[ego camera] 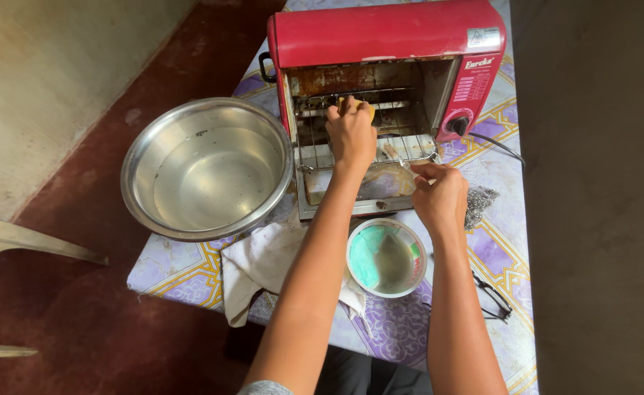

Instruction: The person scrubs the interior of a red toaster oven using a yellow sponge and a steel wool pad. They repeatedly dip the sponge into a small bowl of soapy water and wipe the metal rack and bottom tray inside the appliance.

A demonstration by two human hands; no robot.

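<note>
A small red toaster oven stands at the far side of the table, its mouth facing the person and its long axis running left to right. The glass door is folded down flat toward the near side. Inside, a wire rack sits pulled partway out, its bars running near to far, and the back wall looks stained brown.

The left hand reaches straight into the opening over the rack, fingers curled down on something yellow, probably a sponge, though only a sliver shows at the fingertips. The right hand is nearer the person, just right of the door's right corner, with fingers pinched closed on the near right end of the rack or the door edge; which of the two I cannot tell. So the left hand lies deeper in the oven and the right steadies at its front.

Just near the door sits a round white tub holding green paste. A steel scouring pad lies right of the right hand. A large steel bowl of water stands to the oven's left, touching its side, with a white cloth near it. Dark-framed eyeglasses rest near the table's right edge.
</note>
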